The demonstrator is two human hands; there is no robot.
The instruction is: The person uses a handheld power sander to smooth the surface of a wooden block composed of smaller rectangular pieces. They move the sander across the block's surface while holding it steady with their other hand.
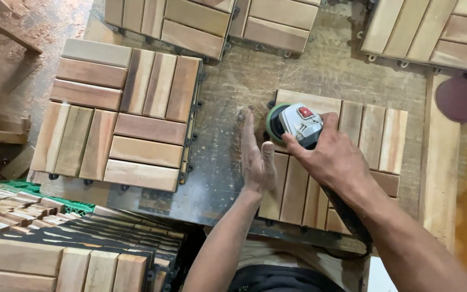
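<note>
Head view: our right hand has its fingers wrapped round the sander, centre frame, on the tile's upper-left corner. Our left hand, fingers flat and together, braces the tile's left edge on the worktop.

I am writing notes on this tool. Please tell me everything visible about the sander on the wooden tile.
The orbital sander has a grey body, a red part on top and a green-rimmed round base. It rests on the wooden deck tile near its upper left corner. The right hand grips it from above; the left hand braces the tile's edge beside it.
</note>
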